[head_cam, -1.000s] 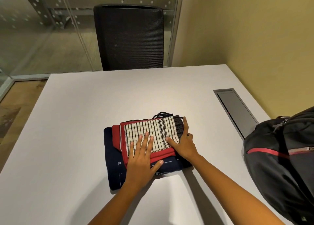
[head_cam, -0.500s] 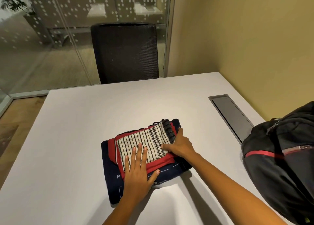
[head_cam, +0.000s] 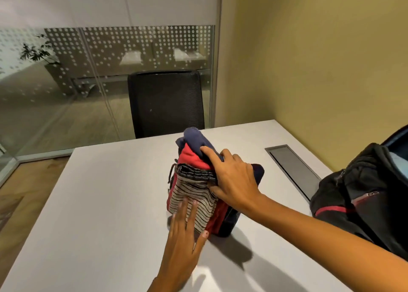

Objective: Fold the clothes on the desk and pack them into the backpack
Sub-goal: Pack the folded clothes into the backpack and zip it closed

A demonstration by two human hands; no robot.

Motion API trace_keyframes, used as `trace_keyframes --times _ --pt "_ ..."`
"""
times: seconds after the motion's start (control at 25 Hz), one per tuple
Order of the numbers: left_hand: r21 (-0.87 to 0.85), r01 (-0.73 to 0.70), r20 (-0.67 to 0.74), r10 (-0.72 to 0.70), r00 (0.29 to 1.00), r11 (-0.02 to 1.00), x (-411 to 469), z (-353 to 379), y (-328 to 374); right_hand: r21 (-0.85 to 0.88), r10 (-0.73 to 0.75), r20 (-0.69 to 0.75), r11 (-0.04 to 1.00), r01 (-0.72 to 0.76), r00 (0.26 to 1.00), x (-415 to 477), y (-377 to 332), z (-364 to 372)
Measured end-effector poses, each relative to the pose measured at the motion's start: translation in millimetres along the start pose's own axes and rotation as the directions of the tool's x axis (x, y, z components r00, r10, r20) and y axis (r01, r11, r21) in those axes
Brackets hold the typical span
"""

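A stack of folded clothes (head_cam: 194, 181), with a plaid piece in front, a red one behind it and a navy one at the back, stands tipped up on edge on the white desk (head_cam: 106, 203). My right hand (head_cam: 231, 179) grips the stack's upper right side, fingers curled over the navy and red layers. My left hand (head_cam: 184, 236) presses flat against the plaid face, fingers straight. The black backpack (head_cam: 362, 192) with a red stripe sits at the desk's right edge, its top open.
A grey cable hatch (head_cam: 293, 170) is set in the desk between the clothes and the backpack. A black mesh chair (head_cam: 166, 102) stands behind the desk's far edge. A yellow wall runs along the right, glass partitions at the back.
The stack lay flat under both hands; now it is lifted and tipped up on edge, turned toward the backpack. My right hand has closed around its side. The camera has tilted up.
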State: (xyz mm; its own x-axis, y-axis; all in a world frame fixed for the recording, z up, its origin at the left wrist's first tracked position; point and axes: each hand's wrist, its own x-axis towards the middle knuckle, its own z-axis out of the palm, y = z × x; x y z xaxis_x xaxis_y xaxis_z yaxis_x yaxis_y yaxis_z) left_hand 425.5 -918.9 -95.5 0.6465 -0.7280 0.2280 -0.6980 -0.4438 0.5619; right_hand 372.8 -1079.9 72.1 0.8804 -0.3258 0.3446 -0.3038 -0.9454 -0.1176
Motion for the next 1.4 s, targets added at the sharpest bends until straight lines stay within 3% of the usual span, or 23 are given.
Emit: trace_keyframes --times 0.08,0.24,0.44,0.6,0.68,0.88,1.16,1.4 --pt "-0.012 -0.058 0.015 0.058 0.998 0.998 2.5 -3.4 11.7 -0.184 -0.11 -0.079 0.978 0.094 0.991 -4.9 9.3 -21.9" --pt "-0.058 -0.13 -0.017 0.129 0.992 0.99 18.0 -16.9 48.8 -0.418 -0.204 -0.216 0.903 0.098 0.955 -10.8 40.7 -76.2" --pt "-0.142 -0.281 -0.08 0.272 0.959 0.949 52.1 -24.4 107.5 -0.556 -0.178 -0.404 0.827 -0.086 0.897 -28.5 77.4 -151.5" --pt "-0.141 -0.46 -0.105 0.449 0.888 0.877 75.4 -12.2 170.2 -0.588 -0.103 -0.544 0.754 -0.291 0.832 -50.6 103.2 -212.9" --pt "-0.045 -0.542 -0.128 0.534 0.836 0.839 86.7 0.8 199.0 -0.588 -0.073 -0.598 0.717 -0.375 0.798 -63.7 116.7 -240.0" --pt "0.085 -0.786 -0.116 0.79 0.603 0.612 99.6 40.1 283.7 -0.573 -0.05 -0.701 0.633 -0.52 0.711 -100.5 155.2 -296.6" --pt "0.06 -0.891 0.002 0.893 0.45 0.45 118.9 96.3 372.5 -0.57 -0.103 -0.775 0.54 -0.619 0.624 -127.4 196.4 -341.3" --pt "-0.002 -0.952 -0.175 0.937 0.301 0.305 141.7 106.9 378.4 -0.514 -0.041 -0.808 0.534 -0.671 0.587 -140.7 217.1 -340.5"
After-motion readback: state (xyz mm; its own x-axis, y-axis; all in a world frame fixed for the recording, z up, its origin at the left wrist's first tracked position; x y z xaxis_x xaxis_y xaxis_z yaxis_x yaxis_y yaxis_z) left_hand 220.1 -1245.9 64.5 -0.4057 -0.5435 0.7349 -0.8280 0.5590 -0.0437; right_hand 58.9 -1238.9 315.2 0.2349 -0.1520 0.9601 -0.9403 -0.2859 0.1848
